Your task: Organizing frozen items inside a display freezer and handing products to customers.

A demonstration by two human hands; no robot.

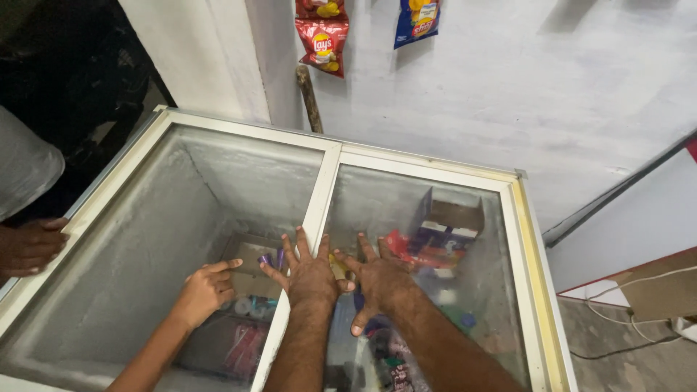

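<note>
Two hands pressing flat on chest freezer lid.
Left hand and right hand are lying splayed-open on the sliding glass lid; another person's hand is touching nearby.

Chest freezer: sliding lids of clear glass, hazed with frost, in smooth cream-painted frames; inner walls rough with matt white frost. Far snack bags are glossy foil-like plastic. Wall behind is matt, scuffed paint; the stick leaning there looks rough wood.
</note>
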